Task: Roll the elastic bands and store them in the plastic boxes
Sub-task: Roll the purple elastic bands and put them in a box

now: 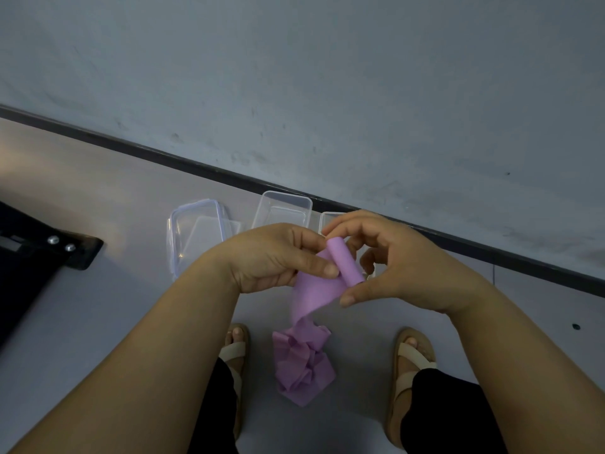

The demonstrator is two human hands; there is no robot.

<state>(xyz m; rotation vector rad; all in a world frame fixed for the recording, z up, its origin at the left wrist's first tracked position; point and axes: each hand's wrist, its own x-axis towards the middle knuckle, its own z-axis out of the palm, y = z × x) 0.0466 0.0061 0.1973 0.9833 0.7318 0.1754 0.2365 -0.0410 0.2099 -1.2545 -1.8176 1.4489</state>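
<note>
I note the left hand pinching the purple elastic band beside its rolled end; the right hand curls round the roll. The loose tail lies heaped on the floor, with the plastic boxes beyond.

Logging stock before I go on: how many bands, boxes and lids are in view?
Purple elastic band: 1
Clear plastic boxes: 2, one partly hidden
Clear lids: 2, overlapping
Total: 5
</note>
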